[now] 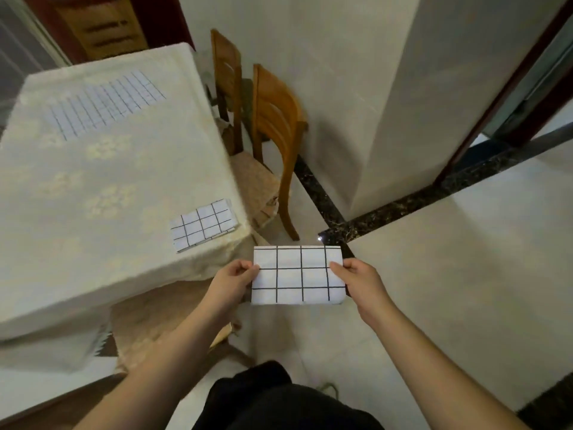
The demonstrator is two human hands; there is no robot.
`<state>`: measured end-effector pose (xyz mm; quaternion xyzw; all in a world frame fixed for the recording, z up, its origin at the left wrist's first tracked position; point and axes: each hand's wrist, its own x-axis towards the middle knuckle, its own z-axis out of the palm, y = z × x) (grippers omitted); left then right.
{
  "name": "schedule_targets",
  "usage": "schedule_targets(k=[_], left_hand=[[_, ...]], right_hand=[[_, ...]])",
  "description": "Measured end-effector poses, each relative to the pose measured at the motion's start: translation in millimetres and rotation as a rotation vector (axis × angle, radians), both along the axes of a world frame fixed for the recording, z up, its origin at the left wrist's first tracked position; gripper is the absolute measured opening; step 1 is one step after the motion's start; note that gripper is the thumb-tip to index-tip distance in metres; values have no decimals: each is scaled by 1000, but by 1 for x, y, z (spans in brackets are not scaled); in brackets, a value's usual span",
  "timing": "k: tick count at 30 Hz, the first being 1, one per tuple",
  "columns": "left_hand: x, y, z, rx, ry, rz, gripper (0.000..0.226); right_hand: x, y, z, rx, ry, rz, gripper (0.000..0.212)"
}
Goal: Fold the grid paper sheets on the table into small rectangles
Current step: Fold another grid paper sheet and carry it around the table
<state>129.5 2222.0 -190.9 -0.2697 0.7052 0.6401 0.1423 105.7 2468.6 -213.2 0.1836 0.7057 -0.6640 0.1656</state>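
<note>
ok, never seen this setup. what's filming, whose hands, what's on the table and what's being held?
There is no robot here. A person wears one wide-angle camera on the head, looking forward and down, so this single picture is their own view; the bent lines come from the lens.

The left hand and the right hand each pinch a short edge of a folded grid paper, held in the air in front of the body, off the table.

On the table, covered by a pale patterned cloth, lie two more pieces: a folded rectangle near the corner closest to the hands, and an unfolded grid sheet flat at the far side.

Two wooden chairs stand by the wall behind the table.
</note>
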Motion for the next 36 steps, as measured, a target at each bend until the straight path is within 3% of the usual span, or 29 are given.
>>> schedule_targets(k=[11,22,28,36], left_hand=[[-41,-62,-29,-42,41,309,13],[-85,-140,-57,-35,3,449,16],[-102,-176,-72,-160,-51,493,16],[-133,-212,-94,-410,-146,457,13]], right_hand=[[-103,-72,-10,-15,-35,308,17],[-184,-166,-17,52,-87,503,15],[-215,-212,-43,82,-217,583,13],[-255,-262,-68,170,-246,645,7]])
